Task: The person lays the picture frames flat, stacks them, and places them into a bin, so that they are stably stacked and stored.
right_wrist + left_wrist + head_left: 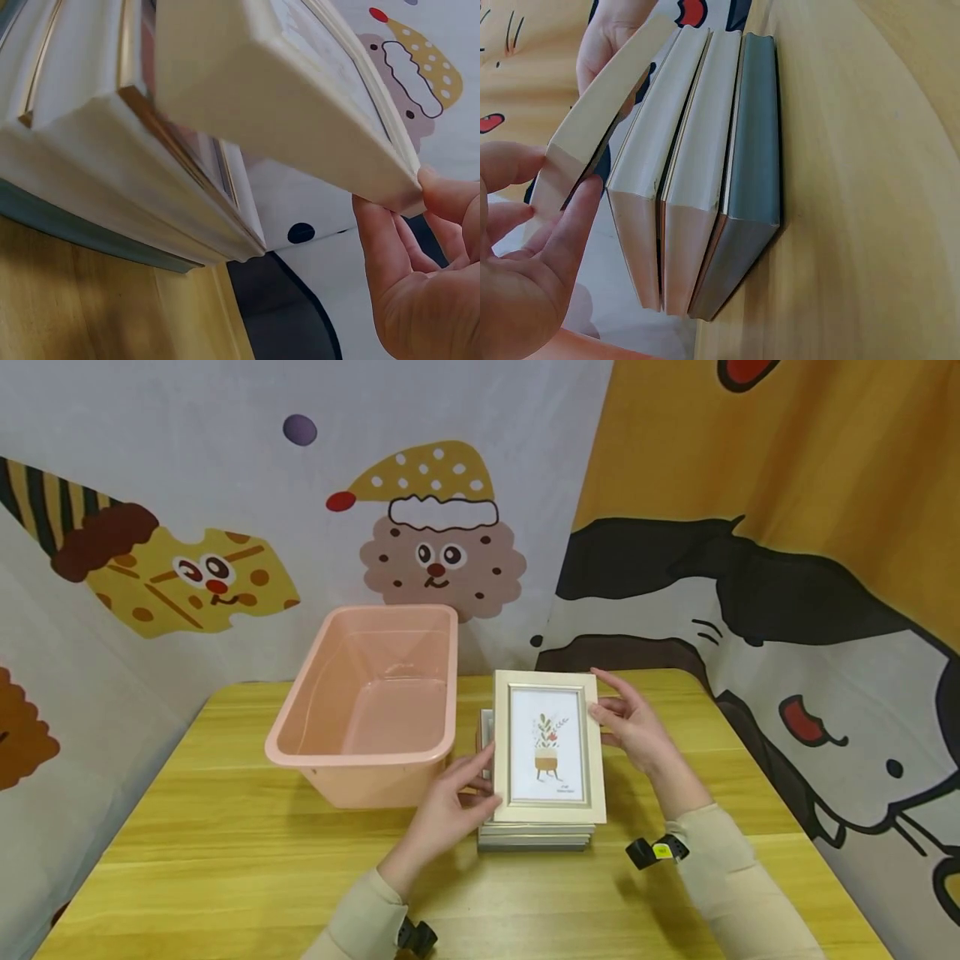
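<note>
A cream picture frame [550,747] with a potted-plant print is held up between both hands, face toward the head camera. My left hand [450,802] pinches its left edge near the lower corner. On the opposite side my right hand [630,727] pinches the edge near the upper corner. Beneath it lies a stack of picture frames [536,839]. In the left wrist view the stack shows two whitish frames [697,142] and a grey-blue frame [754,135] at the bottom, apart from the held one. The held frame hides most of the stack's top in the head view.
A pink plastic basin [360,760] stands on the wooden table [225,860], left of the stack and close to it. Behind the table hangs a cartoon-printed cloth [247,510]. The basin's visible floor is bare pink.
</note>
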The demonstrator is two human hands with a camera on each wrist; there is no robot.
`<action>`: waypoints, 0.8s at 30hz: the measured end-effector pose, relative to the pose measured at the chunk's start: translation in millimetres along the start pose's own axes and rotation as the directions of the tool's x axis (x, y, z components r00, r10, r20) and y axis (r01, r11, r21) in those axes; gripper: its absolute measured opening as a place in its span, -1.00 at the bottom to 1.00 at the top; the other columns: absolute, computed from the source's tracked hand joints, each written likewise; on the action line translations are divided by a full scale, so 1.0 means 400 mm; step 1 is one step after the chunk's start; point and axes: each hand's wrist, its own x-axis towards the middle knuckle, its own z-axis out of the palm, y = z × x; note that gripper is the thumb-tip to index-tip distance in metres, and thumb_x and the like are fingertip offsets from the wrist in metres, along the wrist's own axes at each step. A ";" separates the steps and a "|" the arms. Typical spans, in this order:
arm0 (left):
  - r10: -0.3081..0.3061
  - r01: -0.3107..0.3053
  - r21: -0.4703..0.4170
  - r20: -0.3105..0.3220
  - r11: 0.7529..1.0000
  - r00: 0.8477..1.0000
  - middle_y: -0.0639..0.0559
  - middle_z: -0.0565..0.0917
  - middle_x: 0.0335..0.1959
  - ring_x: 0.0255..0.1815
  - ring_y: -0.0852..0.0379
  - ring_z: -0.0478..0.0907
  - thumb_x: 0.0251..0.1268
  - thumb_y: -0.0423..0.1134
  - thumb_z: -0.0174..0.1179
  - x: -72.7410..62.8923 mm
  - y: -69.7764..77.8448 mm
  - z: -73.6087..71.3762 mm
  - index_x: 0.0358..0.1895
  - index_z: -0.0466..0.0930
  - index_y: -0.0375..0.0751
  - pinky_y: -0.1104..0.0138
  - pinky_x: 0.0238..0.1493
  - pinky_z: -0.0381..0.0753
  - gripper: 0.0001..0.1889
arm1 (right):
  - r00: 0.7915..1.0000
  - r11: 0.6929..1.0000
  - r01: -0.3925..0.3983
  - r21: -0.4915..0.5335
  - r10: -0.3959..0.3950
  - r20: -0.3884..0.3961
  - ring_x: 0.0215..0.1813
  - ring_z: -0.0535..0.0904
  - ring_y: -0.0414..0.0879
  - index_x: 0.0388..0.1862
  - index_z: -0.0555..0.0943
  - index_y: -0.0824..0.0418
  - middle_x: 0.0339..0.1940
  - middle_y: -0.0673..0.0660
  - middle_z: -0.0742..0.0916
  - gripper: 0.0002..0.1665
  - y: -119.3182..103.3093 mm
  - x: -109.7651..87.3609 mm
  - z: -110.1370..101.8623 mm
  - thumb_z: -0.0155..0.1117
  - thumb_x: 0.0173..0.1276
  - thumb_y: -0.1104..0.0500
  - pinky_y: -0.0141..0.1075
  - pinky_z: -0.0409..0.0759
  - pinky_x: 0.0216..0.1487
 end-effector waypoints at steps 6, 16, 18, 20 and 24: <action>-0.019 0.019 -0.008 0.012 1.000 1.000 -0.24 0.50 0.22 -0.07 -0.09 0.62 0.20 -0.49 0.34 -0.003 0.000 -0.003 0.48 0.28 -0.22 0.32 -0.07 0.69 -0.25 | 1.000 0.999 -0.024 -0.025 0.024 -0.011 -0.18 0.67 -0.13 0.57 0.17 0.16 -0.05 0.10 0.63 -0.26 0.012 0.005 0.007 0.15 0.48 0.35 -0.24 0.73 -0.22; -0.061 0.062 -0.009 0.012 0.998 0.998 -0.23 0.50 0.23 -0.09 -0.07 0.62 0.21 -0.50 0.33 -0.008 -0.009 -0.005 0.47 0.29 -0.26 0.37 -0.10 0.69 -0.27 | 0.998 0.997 -0.051 -0.055 0.050 -0.024 -0.19 0.66 -0.15 0.56 0.16 0.25 0.01 0.19 0.57 -0.28 0.047 0.019 0.013 0.15 0.50 0.32 -0.26 0.72 -0.20; -0.068 0.068 -0.014 0.014 0.998 0.998 -0.24 0.48 0.25 -0.08 -0.07 0.62 0.21 -0.50 0.32 -0.009 -0.008 -0.007 0.47 0.28 -0.26 0.36 -0.10 0.69 -0.27 | 0.999 0.996 -0.043 -0.072 0.042 -0.012 -0.18 0.66 -0.15 0.56 0.15 0.26 0.06 0.27 0.56 -0.27 0.052 0.020 0.012 0.15 0.50 0.30 -0.27 0.71 -0.18; -0.076 0.076 -0.016 0.017 0.997 0.997 -0.26 0.47 0.28 -0.07 -0.07 0.62 0.22 -0.49 0.32 -0.011 -0.007 -0.009 0.48 0.27 -0.26 0.37 -0.10 0.69 -0.27 | 0.999 0.995 -0.038 -0.095 0.039 0.000 -0.16 0.65 -0.16 0.57 0.14 0.27 0.11 0.35 0.54 -0.26 0.055 0.022 0.011 0.16 0.50 0.28 -0.29 0.71 -0.16; -0.083 0.083 0.001 0.020 0.997 0.996 -0.28 0.42 0.34 -0.07 -0.08 0.62 0.23 -0.49 0.31 -0.012 -0.006 -0.013 0.47 0.27 -0.28 0.38 -0.11 0.69 -0.28 | 0.998 0.990 -0.050 -0.133 0.053 0.015 -0.10 0.63 -0.16 0.58 0.14 0.25 0.20 0.45 0.50 -0.22 0.060 0.025 0.010 0.21 0.47 0.25 -0.31 0.70 -0.13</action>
